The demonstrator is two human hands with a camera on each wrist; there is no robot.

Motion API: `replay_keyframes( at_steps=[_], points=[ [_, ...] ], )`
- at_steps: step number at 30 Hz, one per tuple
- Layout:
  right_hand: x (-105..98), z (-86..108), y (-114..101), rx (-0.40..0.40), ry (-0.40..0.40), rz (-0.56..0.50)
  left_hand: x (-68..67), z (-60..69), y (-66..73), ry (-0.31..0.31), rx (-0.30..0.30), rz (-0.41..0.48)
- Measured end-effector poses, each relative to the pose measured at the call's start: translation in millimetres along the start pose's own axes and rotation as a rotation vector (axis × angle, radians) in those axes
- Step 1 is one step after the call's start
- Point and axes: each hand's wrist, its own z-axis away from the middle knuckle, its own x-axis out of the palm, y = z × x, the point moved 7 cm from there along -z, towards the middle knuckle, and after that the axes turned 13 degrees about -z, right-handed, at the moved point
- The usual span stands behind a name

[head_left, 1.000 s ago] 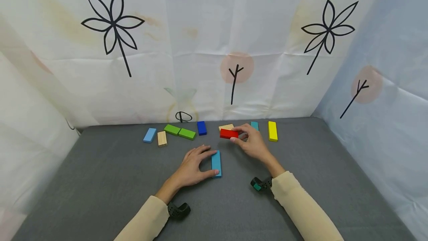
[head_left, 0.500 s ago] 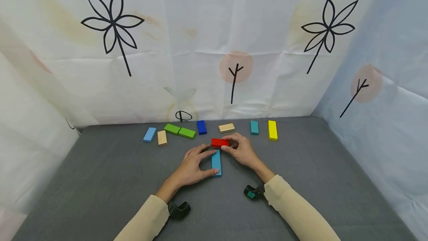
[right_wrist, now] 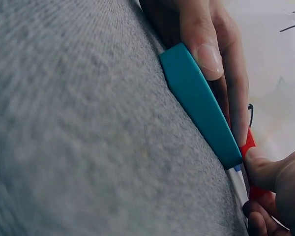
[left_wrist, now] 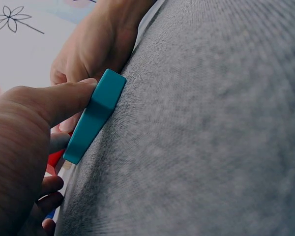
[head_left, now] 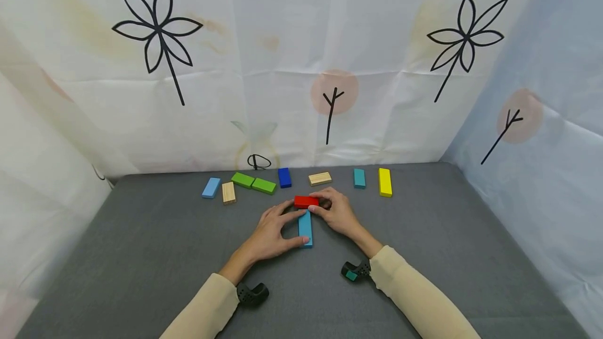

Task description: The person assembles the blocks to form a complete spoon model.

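My left hand [head_left: 269, 235] holds a long light blue block [head_left: 305, 226] lying on the grey table, thumb at its near end and index finger at its far end. In the left wrist view this block [left_wrist: 97, 114] looks teal. My right hand [head_left: 340, 218] pinches a red block [head_left: 302, 202] by its right end, thumb in front and fingers behind. The red block lies crosswise at the far end of the light blue one; it appears to touch it in the right wrist view, where the red block [right_wrist: 248, 142] is partly hidden by fingers.
Along the back of the table [head_left: 155, 255] lie a sky-blue block [head_left: 211, 188], plain wooden blocks [head_left: 229, 193], green blocks [head_left: 264, 186], a dark blue block [head_left: 285, 178], a teal block [head_left: 359, 178] and a yellow block [head_left: 384, 182]. White printed cloth [head_left: 282, 41] hangs behind.
My right hand has brought the red block left and nearer, from in front of the back wooden block to the light blue block's far end. My left hand has stayed in place.
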Motion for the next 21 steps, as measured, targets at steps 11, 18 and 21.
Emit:
replay_keyframes(
  at_steps=[11, 18, 21],
  points=[
    [4.4, 0.9, -3.2, -0.03, -0.045, 0.056, -1.1, 1.1, -0.6, -0.014, -0.028, 0.004],
    [6.6, 1.8, -1.9, -0.006, -0.098, 0.082, -1.6, 1.7, -0.3, -0.013, -0.032, 0.013],
    [7.3, 2.5, -1.5, -0.006, -0.115, 0.087, -1.7, 1.6, -0.2, -0.012, -0.031, 0.016]
  ],
)
